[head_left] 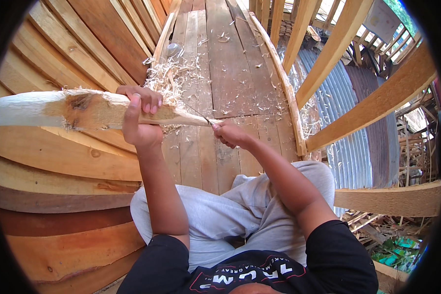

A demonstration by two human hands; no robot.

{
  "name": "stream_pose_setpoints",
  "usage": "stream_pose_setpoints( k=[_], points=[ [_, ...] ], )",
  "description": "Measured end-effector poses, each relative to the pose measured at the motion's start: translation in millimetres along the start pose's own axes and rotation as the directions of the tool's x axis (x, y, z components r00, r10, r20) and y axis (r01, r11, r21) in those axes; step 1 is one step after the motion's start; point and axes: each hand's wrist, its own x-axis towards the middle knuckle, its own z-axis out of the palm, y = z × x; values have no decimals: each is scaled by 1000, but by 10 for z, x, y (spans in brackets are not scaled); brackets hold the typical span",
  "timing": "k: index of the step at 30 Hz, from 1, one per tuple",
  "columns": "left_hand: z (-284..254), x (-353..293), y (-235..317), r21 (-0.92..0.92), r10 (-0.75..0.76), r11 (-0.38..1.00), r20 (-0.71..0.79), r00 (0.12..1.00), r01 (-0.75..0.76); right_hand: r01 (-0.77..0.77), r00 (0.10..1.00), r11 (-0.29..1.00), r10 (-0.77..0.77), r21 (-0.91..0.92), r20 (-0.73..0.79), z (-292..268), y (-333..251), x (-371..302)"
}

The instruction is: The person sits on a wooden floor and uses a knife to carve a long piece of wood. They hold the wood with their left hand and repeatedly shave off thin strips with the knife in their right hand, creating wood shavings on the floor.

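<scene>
A long pale piece of wood (pixel 29 111) reaches in from the left, rough and brown-patched along its middle. Its right end tapers to a narrow tip near my right hand. My left hand (pixel 141 113) is wrapped around the wood, thumb on the near side and fingers over the top. In my closed right hand (pixel 230 134) is the handle of a knife. The thin dark knife blade (pixel 196 111) points up and left, lying against the tapered end. My fist hides most of the handle.
Curled wood shavings (pixel 169 81) lie heaped beyond the wood and scattered over the plank floor (pixel 230 63). Upright boards (pixel 63 149) line the left. On the right stands a slatted railing (pixel 323 59), with corrugated metal sheets (pixel 345 122) outside it. My crossed legs (pixel 220 210) are below.
</scene>
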Motion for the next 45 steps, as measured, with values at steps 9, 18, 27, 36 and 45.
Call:
stream_pose_setpoints(
  k=[9, 18, 27, 36, 45],
  points=[
    [22, -43, 37, -39, -35, 998, 164, 986, 42, 62, 940, 959, -149, -275, -308, 242, -365, -85],
    [-4, -29, 48, -66, -39, 996, 217, 975, 55, 7, 929, 934, -138, -356, -343, 277, -569, -363],
    [-40, -19, 53, -86, -35, 995, 253, 967, 59, 50, 918, 927, -189, -371, -349, 235, -572, -359],
    [1, -37, 27, -88, -40, 994, 303, 952, 70, 61, 907, 896, -234, -440, -351, 109, -221, -82],
    [-13, 25, -22, -108, -26, 992, 360, 933, 69, -37, 924, 815, -192, -578, -330, -76, 210, 163]
  ],
)
